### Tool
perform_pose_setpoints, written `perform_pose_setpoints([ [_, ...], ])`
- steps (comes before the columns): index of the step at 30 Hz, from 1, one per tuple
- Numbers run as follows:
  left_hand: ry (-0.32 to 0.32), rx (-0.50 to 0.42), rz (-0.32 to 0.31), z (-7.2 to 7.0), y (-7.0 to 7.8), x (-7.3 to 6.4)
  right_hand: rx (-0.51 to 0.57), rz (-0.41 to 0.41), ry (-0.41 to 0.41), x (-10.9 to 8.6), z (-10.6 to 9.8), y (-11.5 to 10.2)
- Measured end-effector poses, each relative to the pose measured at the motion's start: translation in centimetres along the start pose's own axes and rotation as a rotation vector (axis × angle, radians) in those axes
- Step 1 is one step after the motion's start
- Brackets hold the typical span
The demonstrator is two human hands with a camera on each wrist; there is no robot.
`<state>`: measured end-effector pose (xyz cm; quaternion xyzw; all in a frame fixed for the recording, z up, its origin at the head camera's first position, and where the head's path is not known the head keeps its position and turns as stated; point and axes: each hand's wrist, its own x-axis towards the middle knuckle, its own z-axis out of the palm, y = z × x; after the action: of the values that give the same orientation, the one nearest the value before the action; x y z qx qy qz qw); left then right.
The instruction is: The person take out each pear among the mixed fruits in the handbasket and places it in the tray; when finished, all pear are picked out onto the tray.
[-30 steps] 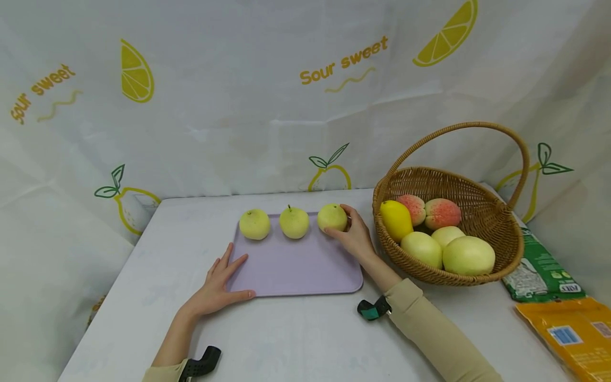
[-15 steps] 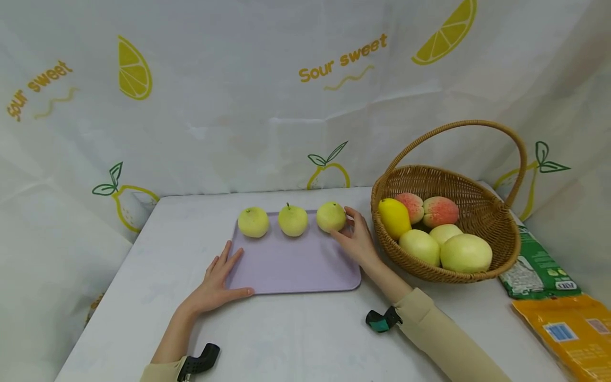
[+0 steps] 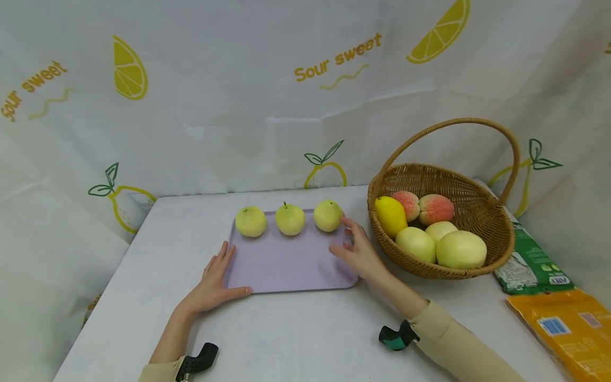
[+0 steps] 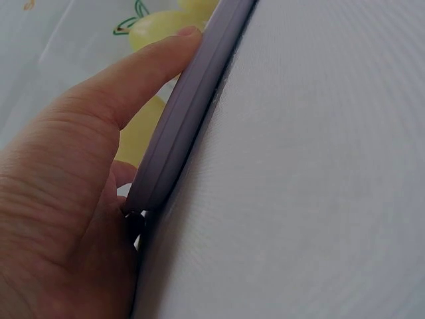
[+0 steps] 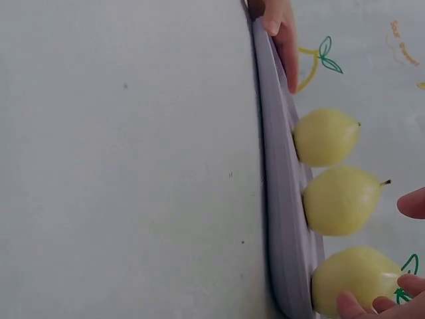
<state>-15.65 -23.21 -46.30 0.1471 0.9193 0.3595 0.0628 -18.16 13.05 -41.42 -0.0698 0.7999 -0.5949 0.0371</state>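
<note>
Three pale yellow-green pears (image 3: 290,219) stand in a row along the far side of a lilac tray (image 3: 291,270). My left hand (image 3: 210,286) rests at the tray's front left corner, fingers spread along its left side. In the left wrist view the thumb (image 4: 149,70) lies straight along the tray's rim (image 4: 182,119). Beside the right-hand pear (image 3: 328,216) is my right hand (image 3: 360,257), thumb and fingers parted, with nothing gripped. A fingertip overlaps that pear's edge in the head view. The right wrist view shows the fingers (image 5: 348,306) around the nearest pear (image 5: 355,276), loosely spread.
Right of the tray stands a wicker basket (image 3: 496,233) with a tall handle, holding a yellow mango-like fruit (image 3: 390,216), two peaches (image 3: 436,209) and several pale fruits (image 3: 461,249). A green bag (image 3: 534,265) and an orange bag (image 3: 568,329) lie at the far right.
My right hand has let go of the right-hand pear and drawn back toward the front right, its fingers spreading. The pear stays on the tray. The left hand keeps its place.
</note>
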Motion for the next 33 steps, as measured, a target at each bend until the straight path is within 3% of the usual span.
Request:
perform_pose_setpoints([
  [17,-0.001,-0.001,0.01,-0.1,0.0,-0.1,-0.045,-0.056,-0.266,-4.7,-3.1,-3.4],
  [24,0.0,-0.008,0.014,0.0,0.0,-0.1,-0.072,-0.063,-0.323,-6.2,-4.4,-4.5],
  [33,0.001,0.0,-0.002,0.1,-0.1,-0.1,-0.129,-0.18,-0.337,-7.6,-7.3,-6.3],
])
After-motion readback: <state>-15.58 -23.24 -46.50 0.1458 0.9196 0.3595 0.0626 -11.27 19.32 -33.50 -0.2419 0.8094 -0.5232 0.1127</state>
